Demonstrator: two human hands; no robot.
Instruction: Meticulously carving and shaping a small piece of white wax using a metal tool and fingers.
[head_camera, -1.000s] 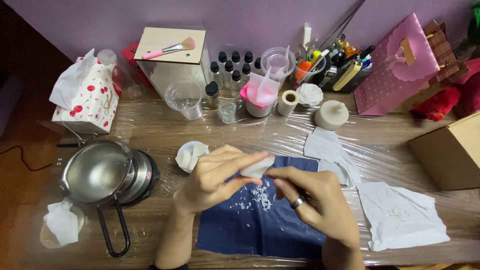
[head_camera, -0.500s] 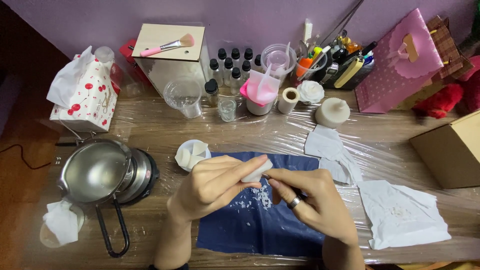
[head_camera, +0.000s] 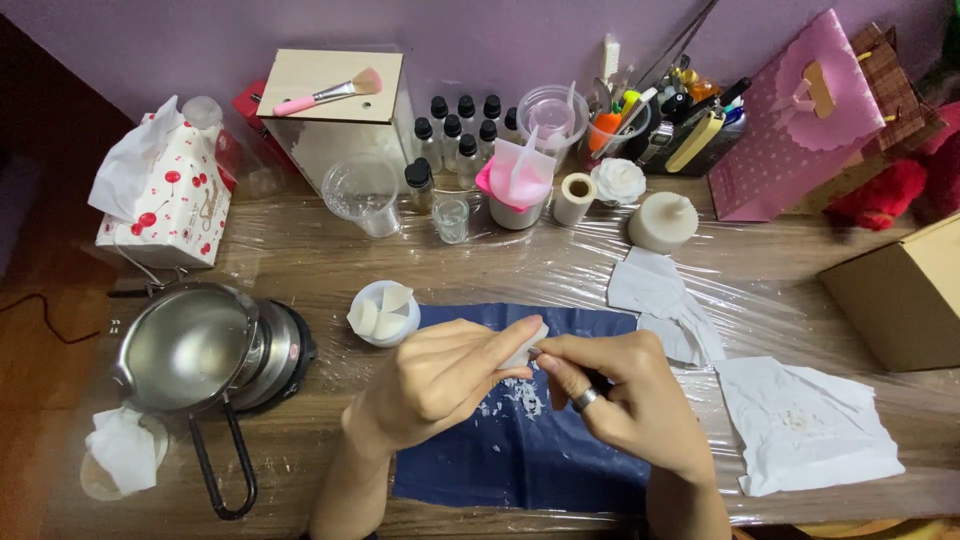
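Both hands are sitting a touch lower and closer to the body than a second ago; the work itself is unchanged. Left hand (head_camera: 440, 385) is pinching a small white wax chunk (head_camera: 524, 346) between thumb and fingertips, holding it just above the dark blue cloth (head_camera: 520, 460). Right hand (head_camera: 625, 400), ring on one finger, is closed around a thin dark tool whose tip is meeting the chunk; can't make out what kind of tool.

Progress, judging from the layout: a small scatter of white shavings (head_camera: 515, 400) is lying on the cloth under the hands, so scraping is well underway but the pile is looking modest. Most of the chunk is still intact. More white pieces are waiting in the small white cup (head_camera: 385, 312) just left of the cloth, untouched for now. Steel melting pot (head_camera: 190, 348) at the far left of the counter (head_camera: 330, 265) is looking empty, so nothing is being melted yet. Crumpled white papers (head_camera: 805, 425) are lying to the right.
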